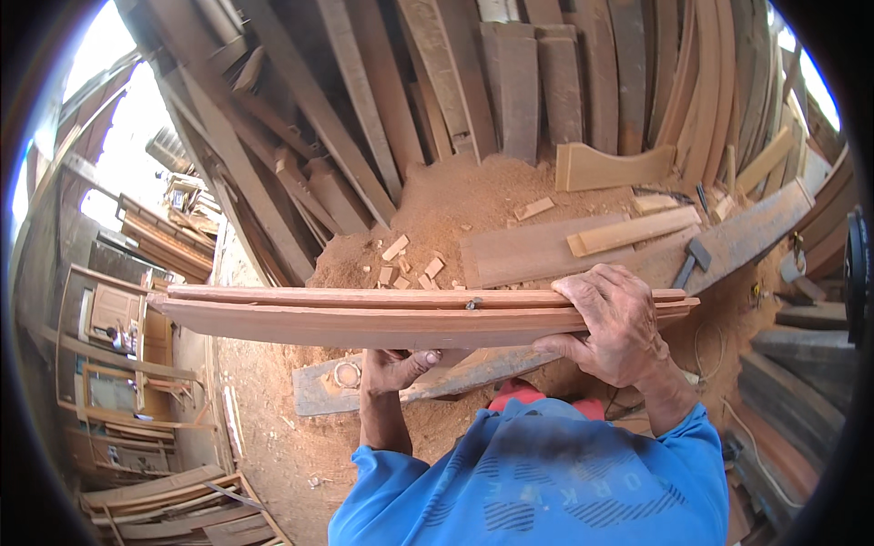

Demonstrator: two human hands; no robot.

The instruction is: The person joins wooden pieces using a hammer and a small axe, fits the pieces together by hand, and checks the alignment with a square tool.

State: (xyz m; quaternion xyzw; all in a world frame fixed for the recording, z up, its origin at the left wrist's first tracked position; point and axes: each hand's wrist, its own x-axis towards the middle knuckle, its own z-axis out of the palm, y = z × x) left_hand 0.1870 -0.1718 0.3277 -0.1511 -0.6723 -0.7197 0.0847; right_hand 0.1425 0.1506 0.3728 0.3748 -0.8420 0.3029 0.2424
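Holding long board (382, 325) up crosswise in front of chest, approx. level, grooved edge facing up, w/ both hands. Gripping near its R end w/ R hand (614, 325), back of hand up, w/ fingers (578, 291) clamped over the top edge & thumb pressed to the near face. Supporting from underneath, L of mid, w/ L hand (391, 370), w/ forearm rising from below & thumb pointing R just under the lower edge. Can't see other L fingers, hidden behind/under board, so can't tell if closed on it or only propping. Can't make out small dark bit (473, 303) at groove, approx. mid-length. Can see bench (756, 226) only in part, blocked mid-way by board & L hand. Note hammer (696, 257) lying on bench to R. Note also blue shirt (537, 473), cut off at bottom, partly hiding red cloth (537, 393).
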